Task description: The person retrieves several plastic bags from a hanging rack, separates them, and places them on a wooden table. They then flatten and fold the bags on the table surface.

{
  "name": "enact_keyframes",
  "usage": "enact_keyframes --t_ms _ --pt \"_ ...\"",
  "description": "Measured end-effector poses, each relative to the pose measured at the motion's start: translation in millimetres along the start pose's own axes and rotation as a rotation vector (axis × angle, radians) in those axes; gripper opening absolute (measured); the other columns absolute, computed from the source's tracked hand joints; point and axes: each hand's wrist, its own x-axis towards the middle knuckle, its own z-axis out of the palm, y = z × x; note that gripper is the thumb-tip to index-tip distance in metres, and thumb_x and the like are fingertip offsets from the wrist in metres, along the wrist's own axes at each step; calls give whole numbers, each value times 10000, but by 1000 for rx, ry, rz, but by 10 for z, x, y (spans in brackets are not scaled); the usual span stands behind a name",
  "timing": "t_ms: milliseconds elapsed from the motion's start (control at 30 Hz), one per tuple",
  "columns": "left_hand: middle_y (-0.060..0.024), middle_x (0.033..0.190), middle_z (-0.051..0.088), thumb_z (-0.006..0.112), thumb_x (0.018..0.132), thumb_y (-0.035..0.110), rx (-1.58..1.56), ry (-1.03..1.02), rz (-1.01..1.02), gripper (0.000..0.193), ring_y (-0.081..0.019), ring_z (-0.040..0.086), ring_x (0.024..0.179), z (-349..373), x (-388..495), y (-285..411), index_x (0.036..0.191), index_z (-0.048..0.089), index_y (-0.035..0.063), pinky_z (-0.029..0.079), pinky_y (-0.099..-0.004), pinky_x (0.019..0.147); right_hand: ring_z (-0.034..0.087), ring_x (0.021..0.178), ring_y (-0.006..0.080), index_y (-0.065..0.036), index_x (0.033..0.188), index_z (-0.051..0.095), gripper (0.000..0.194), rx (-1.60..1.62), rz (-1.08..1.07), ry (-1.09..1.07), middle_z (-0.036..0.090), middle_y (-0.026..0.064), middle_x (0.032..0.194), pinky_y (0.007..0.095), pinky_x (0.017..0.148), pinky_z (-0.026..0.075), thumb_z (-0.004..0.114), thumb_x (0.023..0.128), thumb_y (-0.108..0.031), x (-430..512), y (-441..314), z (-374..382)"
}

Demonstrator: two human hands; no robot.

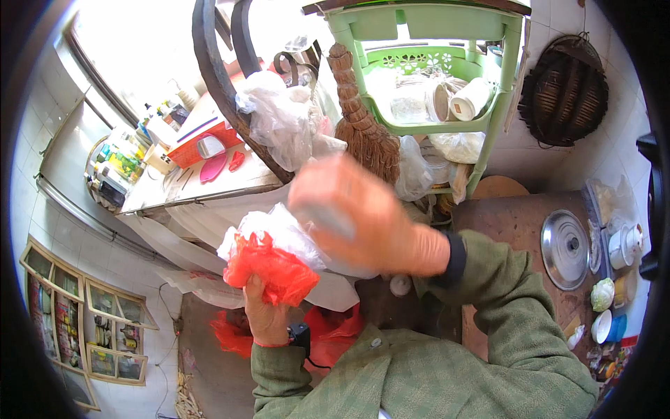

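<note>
My left hand [267, 317] grips a crumpled red plastic bag [269, 269] at the lower middle. A bunched white plastic bag [280, 233] rises behind the red one and appears to be in the same grasp. Up and to the right of these bags, my right hand [366, 225] is raised and blurred by motion. Its fingers look curled, with a greyish patch [335, 222] at the palm side; blur hides whether that is a held thing. Just beyond this hand, a clump of clear plastic bags [280, 118] hangs on a dark curved bar [217, 78].
A straw hand broom [361, 110] hangs by a green plastic rack [494, 125] with cups. On the left, a counter [246, 175] carries bottles and a red basket [209, 141]. A metal lid [565, 250] lies on the brown table [513, 230] at right. Red bags [335, 330] hang low.
</note>
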Motion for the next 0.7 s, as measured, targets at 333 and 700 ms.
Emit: enact_keyframes --t_ms 333,700 --pt "-88 1263 490 660 823 268 39 2 55 599 -272 467 1163 -101 -178 141 1322 385 85 388 -461 987 608 849 241 26 1127 575 569 -188 170 -91 609 196 959 336 740 497 671 796 -426 989 991 70" --pt "-91 1249 505 640 839 244 -32 1 37 551 -270 490 1135 -127 -228 239 1308 397 84 421 -468 954 555 712 93 -28 896 639 266 132 422 -179 622 16 796 246 636 454 721 787 -257 1137 1160 43"
